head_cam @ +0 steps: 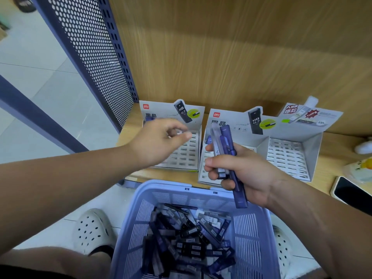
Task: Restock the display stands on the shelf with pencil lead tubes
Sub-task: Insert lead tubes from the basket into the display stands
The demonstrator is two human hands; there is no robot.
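Three grey cardboard display stands sit on the wooden shelf: the left stand (pixel 189 152), the middle stand (pixel 203 174) and the right stand (pixel 289 156), each with rows of slots. My right hand (pixel 241 172) grips a bunch of dark blue and clear pencil lead tubes (pixel 227 150) above the middle stand. My left hand (pixel 161 141) hovers over the left stand with fingers loosely curled and thumb and forefinger close together; nothing shows between them. Below, a lilac plastic basket (pixel 141 222) holds several loose lead tubes (pixel 191 238).
A phone (pixel 352 194) lies at the shelf's right edge, with a pale packet (pixel 360 170) behind it. A perforated blue metal panel (pixel 90 47) closes the shelf's left side. My white clogs (pixel 92 230) stand on the tiled floor beside the basket.
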